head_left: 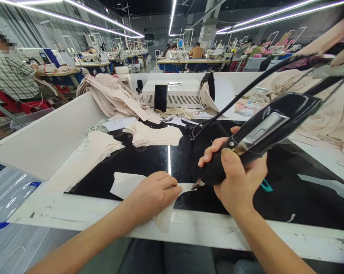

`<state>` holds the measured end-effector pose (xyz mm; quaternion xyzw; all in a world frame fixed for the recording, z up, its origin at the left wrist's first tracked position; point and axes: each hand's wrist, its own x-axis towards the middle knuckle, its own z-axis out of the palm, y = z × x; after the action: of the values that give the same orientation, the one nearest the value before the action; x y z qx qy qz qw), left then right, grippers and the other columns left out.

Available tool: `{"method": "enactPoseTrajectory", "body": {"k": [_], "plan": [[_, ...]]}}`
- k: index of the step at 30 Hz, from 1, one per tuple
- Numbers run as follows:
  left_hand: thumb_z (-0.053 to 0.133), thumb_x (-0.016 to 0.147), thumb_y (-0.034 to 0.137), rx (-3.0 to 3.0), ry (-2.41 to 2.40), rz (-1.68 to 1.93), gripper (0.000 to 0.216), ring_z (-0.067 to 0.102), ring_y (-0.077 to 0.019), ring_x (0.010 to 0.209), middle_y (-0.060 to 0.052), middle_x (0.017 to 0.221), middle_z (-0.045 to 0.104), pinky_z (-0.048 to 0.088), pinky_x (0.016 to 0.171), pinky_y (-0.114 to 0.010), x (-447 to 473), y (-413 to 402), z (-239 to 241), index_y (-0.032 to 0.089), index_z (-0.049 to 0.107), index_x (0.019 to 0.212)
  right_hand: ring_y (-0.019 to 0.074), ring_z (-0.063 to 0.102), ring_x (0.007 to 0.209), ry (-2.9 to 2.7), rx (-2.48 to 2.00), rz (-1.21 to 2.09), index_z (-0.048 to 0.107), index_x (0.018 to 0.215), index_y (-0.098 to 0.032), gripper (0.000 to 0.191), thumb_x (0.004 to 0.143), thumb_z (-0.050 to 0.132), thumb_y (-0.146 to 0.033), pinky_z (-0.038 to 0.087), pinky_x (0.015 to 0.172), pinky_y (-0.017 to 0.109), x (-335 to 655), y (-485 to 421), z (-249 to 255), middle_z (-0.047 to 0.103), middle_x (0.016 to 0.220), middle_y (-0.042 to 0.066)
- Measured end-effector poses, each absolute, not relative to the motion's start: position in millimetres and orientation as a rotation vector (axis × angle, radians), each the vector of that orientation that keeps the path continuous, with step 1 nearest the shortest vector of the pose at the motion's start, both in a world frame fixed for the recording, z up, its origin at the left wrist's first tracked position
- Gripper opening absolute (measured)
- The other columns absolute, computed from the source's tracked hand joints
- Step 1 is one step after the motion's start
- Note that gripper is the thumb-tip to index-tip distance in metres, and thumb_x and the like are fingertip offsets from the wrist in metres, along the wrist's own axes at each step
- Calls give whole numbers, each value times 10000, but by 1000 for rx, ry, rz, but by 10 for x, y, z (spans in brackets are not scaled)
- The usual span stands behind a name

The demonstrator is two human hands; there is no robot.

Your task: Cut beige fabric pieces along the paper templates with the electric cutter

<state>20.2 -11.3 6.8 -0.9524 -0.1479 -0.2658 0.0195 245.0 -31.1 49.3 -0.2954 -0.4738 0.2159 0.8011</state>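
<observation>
My right hand (236,179) is wrapped around a black handheld cutting tool (263,133) with a cord running up and away; its metal tip (197,184) touches the edge of a pale fabric piece (126,184). My left hand (154,194) lies flat on that fabric, fingers together, pressing it onto the black glossy work surface (149,160). The fabric hangs over the table's white front edge (75,217).
Stacks of cut beige fabric pieces (153,135) lie further back, with another pile (97,146) at the left. A white machine box (174,93) with a phone (160,97) leaning on it stands at the back. A white partition (46,137) borders the left. Other workers sit at distant sewing stations.
</observation>
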Motion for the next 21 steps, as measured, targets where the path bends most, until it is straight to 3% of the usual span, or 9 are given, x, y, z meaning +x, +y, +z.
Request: {"method": "enactPoseTrajectory", "body": {"k": [3, 8, 13, 21], "plan": [[559, 1292, 57, -2893, -513, -790, 261, 864, -232, 1088, -93, 1194, 860, 748, 1028, -373, 162, -203, 76, 149, 798, 1343, 146, 765, 610, -1018, -622, 475, 747, 1293, -325, 411, 1042, 1043, -462, 704, 545, 290, 2441, -320, 500, 833, 921, -82], [536, 1175, -65, -2895, -731, -728, 427, 871, -263, 1141, -160, 1325, 858, 774, 1014, -376, 77, -378, 39, 116, 717, 1516, 152, 763, 585, -1001, -656, 418, 753, 1279, -325, 473, 998, 1088, -505, 704, 532, 304, 2426, -356, 504, 850, 914, -80], [544, 1113, -106, -2932, -811, -611, 464, 884, -267, 1186, -150, 1344, 866, 782, 1041, -364, 48, -332, 28, 123, 722, 1475, 150, 778, 604, -984, -698, 416, 733, 1241, -308, 483, 998, 1097, -515, 693, 547, 292, 2386, -449, 495, 856, 915, -70], [634, 1048, -129, -3061, -939, -424, 396, 883, -278, 1237, -122, 1384, 856, 788, 1075, -395, 68, -222, 80, 192, 756, 1243, 144, 786, 599, -946, -700, 412, 747, 1184, -287, 457, 1000, 1109, -497, 686, 545, 272, 2308, -540, 483, 870, 906, -65]]}}
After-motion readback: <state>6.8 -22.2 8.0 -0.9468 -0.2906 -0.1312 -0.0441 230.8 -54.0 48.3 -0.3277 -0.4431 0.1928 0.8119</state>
